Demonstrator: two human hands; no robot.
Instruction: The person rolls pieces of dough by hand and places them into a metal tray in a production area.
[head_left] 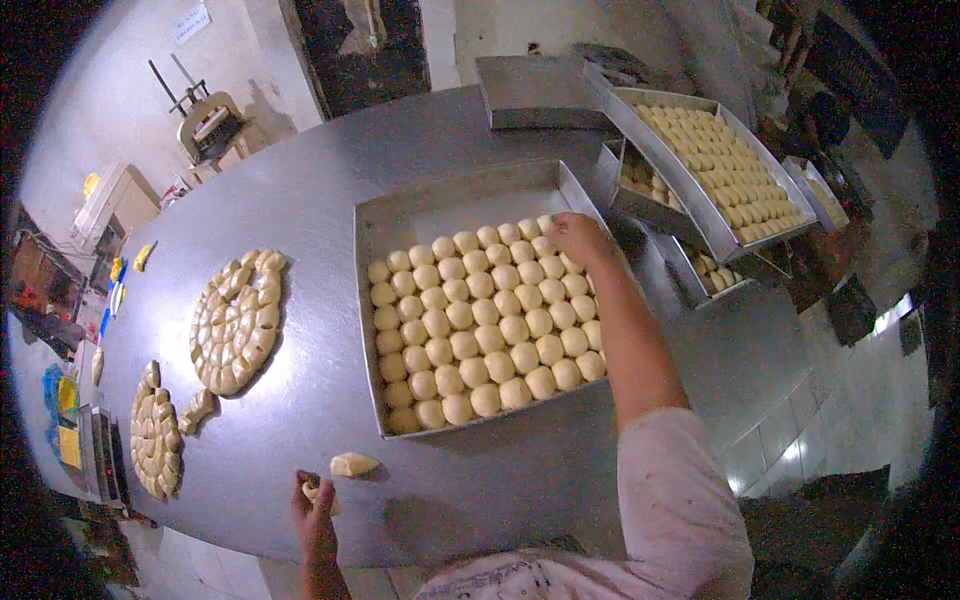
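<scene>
Dough balls (512,329): pale, smooth, round; set in close rows in the baking tray, most touching their neighbours.
Baking tray (450,215): rectangular, metal, raised walls; on the worktable in front of the person; near part filled, a strip of bare metal along the far wall.
Right hand (579,240): arm extended over the tray's right side; fingers bunched at the right end of the farthest row, against the last ball there; whether they grip it, cannot tell.
Left hand (313,507): near table edge, left of the tray; narrowed around a dough lump (319,493), partly hidden by the fingers.
Loose dough piece (354,465): oblong, lying on the metal just beside the left hand, apart from the tray.
Large dough round (236,335): scored or cut into many segments; left of the tray, well apart from it.
Second dough slab (155,440): likewise segmented, at the table's left side.
Small dough cluster (197,411): between those two.
Worktable (480,500): grey sheet metal, shiny.
Stacked trays (665,170): right of the worktable's far end; the uppermost tilted, carrying rows of dough balls.
Lever press (208,125): by the far left wall.
</scene>
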